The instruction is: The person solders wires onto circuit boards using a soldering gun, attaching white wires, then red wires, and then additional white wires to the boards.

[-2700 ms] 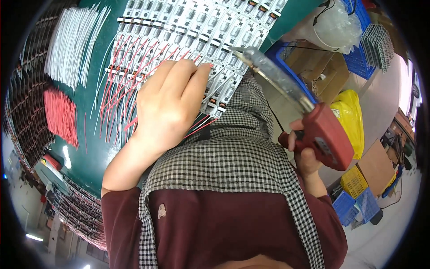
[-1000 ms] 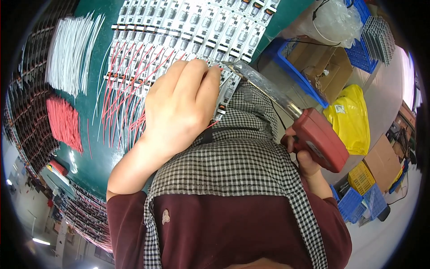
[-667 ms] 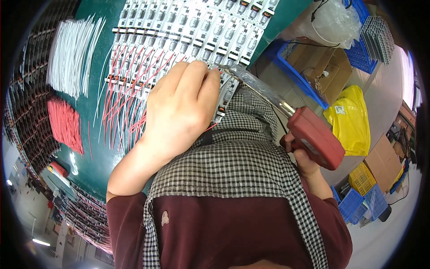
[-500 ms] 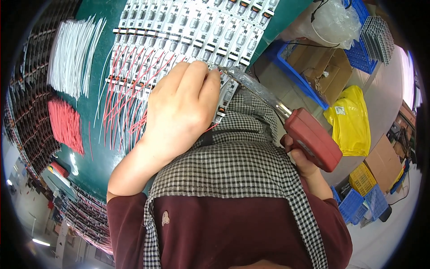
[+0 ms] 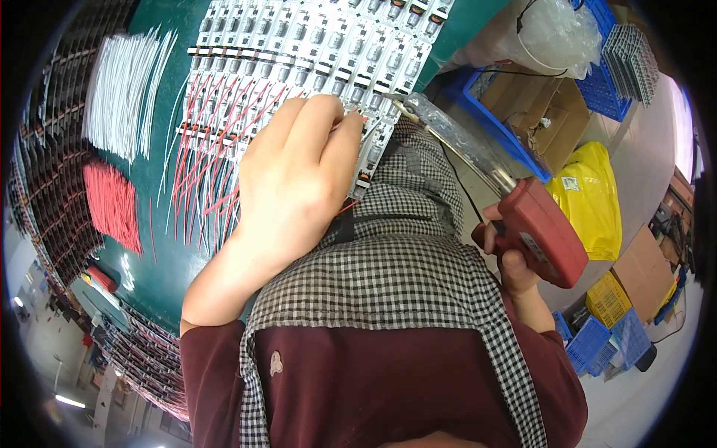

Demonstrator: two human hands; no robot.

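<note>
My left hand (image 5: pixel 295 168) rests over the near part of a white circuit board panel (image 5: pixel 317 36), fingers pinched together. Bits of a red wire (image 5: pixel 348 207) show beside its thumb side; the grip itself is mostly hidden. In my right hand (image 5: pixel 517 270) is a red soldering gun (image 5: pixel 549 233), fingers wrapped round its handle. Its long metal barrel, wrapped in clear film, points up and left, with the tip just off the panel's right part, right of my left fingers. Red and white wires (image 5: pixel 213 168) trail off the panel's left part.
Bundles of loose white wires (image 5: pixel 119 97) and red wires (image 5: pixel 112 205) lie on the green table (image 5: pixel 160 287). Racks of wired parts (image 5: pixel 52 172) line the far left. On the right are a blue crate (image 5: pixel 508 138) holding a cardboard box and a yellow bag (image 5: pixel 590 198).
My right hand has drawn the soldering gun to the right, its tip leaving the spot by my left fingers. The panel and my left hand have shifted slightly left.
</note>
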